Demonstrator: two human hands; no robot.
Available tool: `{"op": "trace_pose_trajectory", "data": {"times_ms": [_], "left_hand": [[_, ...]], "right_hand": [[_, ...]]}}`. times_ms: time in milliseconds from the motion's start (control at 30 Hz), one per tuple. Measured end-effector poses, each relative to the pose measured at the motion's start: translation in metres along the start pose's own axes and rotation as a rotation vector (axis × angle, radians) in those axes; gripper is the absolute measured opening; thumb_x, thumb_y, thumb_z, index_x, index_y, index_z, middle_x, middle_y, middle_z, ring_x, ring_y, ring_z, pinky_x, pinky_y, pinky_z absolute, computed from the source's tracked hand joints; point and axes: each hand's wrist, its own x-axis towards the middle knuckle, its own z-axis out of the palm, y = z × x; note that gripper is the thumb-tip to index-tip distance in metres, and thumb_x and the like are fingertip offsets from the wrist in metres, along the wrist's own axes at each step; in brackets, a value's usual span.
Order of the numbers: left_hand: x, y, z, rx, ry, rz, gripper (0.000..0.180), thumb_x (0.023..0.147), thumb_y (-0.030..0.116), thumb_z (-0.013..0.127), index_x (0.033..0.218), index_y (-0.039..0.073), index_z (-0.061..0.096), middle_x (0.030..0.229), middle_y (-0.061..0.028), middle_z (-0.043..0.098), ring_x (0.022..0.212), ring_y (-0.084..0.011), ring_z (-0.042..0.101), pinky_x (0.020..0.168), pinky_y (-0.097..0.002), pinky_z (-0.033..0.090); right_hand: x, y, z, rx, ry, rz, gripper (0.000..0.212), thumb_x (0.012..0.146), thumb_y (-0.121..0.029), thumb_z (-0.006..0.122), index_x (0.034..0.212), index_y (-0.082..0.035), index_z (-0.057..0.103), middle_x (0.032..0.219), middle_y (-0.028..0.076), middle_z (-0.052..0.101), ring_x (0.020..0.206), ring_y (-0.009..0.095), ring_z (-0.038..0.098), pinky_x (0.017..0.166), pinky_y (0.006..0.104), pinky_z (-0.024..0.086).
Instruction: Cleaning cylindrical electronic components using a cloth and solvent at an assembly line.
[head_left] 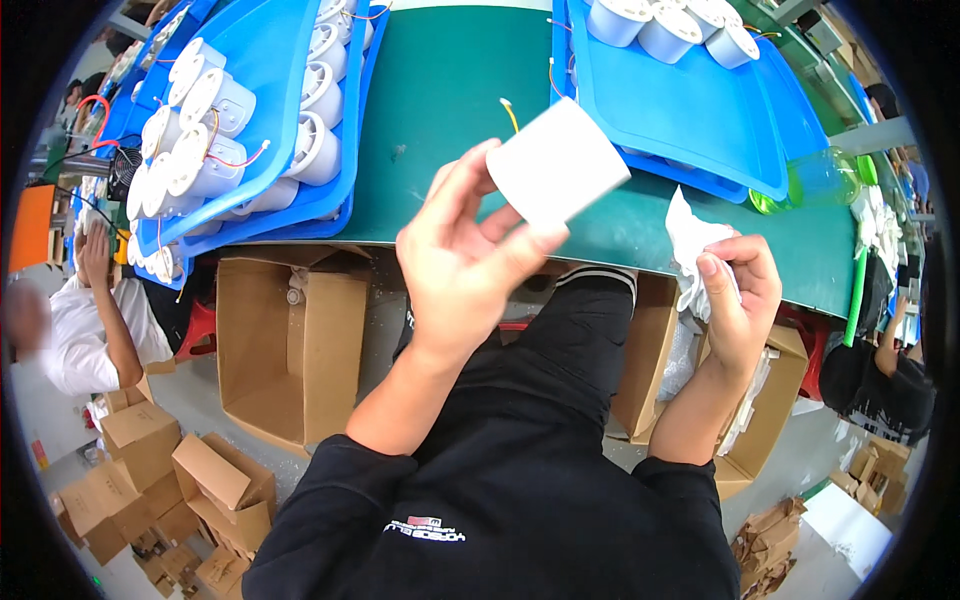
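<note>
Over the green table, my left hand [465, 240] grips a white cylindrical housing [560, 165], tilted so its smooth side shows. A short yellow wire [510, 115] sticks out behind it. To the right, my right hand [740, 290] pinches a crumpled white cloth or tissue [690, 240] between thumb and fingers, apart from the housing. A stacked blue tray [275, 120] at the left carries several similar white housings [215, 100] with thin wires. The blue tray [680, 120] at the right has several more white housings [668, 35] at its far end.
The green table [440, 90] ends just before my lap. Beside the right tray lies a translucent green bottle [825, 180]. Open cardboard boxes stand below the table edge, one at the left [290, 350] and another at the right [765, 420]. A person in white [95, 330] sits at the far left.
</note>
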Motion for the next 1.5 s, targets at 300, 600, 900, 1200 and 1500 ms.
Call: {"op": "trace_pose_trajectory", "data": {"times_ms": [300, 600, 900, 1200, 1500], "left_hand": [[0.021, -0.009, 0.013, -0.802, 0.079, -0.608, 0.062, 0.094, 0.041, 0.058, 0.133, -0.004, 0.041, 0.125, -0.0206, 0.053, 0.113, -0.0292, 0.057, 0.101, -0.036, 0.05], [0.026, -0.012, 0.018, -1.26, 0.059, -0.888, 0.065, 0.094, 0.054, 0.051, 0.116, -0.007, 0.053, 0.108, -0.0165, 0.059, 0.095, -0.023, 0.062, 0.086, -0.0286, 0.057], [0.024, -0.016, 0.021, -1.475, -0.1, -0.965, 0.065, 0.088, 0.049, 0.062, 0.121, -0.007, 0.052, 0.112, -0.0146, 0.057, 0.096, -0.0214, 0.057, 0.083, -0.028, 0.055], [0.024, -0.019, 0.039, -1.462, -0.135, -0.98, 0.067, 0.087, 0.048, 0.064, 0.123, -0.007, 0.051, 0.113, -0.0128, 0.056, 0.096, -0.0204, 0.056, 0.084, -0.0272, 0.055], [0.017, -0.009, 0.085, -1.274, -0.012, -1.099, 0.073, 0.09, 0.065, 0.047, 0.117, -0.003, 0.055, 0.101, -0.013, 0.059, 0.082, -0.0193, 0.058, 0.071, -0.0258, 0.055]], "right_hand": [[0.0, 0.006, -0.001, 0.03, 0.021, 0.002, 0.012, 0.086, -0.001, 0.068, 0.09, 0.0, 0.057, 0.086, 0.004, 0.061, 0.082, 0.01, 0.056, 0.079, 0.0244, 0.042], [-0.001, 0.012, -0.01, 0.072, 0.031, 0.033, 0.012, 0.087, -0.002, 0.067, 0.091, -0.001, 0.056, 0.086, 0.003, 0.061, 0.081, 0.009, 0.054, 0.078, 0.0234, 0.042], [-0.003, 0.024, -0.019, 0.089, 0.052, 0.048, 0.012, 0.087, -0.003, 0.067, 0.09, -0.002, 0.056, 0.086, 0.003, 0.061, 0.081, 0.009, 0.055, 0.081, 0.0245, 0.042], [-0.007, 0.037, -0.031, 0.196, 0.072, 0.114, 0.013, 0.087, -0.003, 0.067, 0.09, -0.002, 0.055, 0.088, 0.004, 0.062, 0.082, 0.01, 0.054, 0.077, 0.0245, 0.042], [0.033, -0.014, -0.023, -0.299, 0.249, -0.784, 0.021, 0.069, 0.002, 0.077, 0.086, -0.001, 0.064, 0.085, 0.011, 0.063, 0.076, 0.024, 0.058, 0.066, 0.033, 0.048]]}}
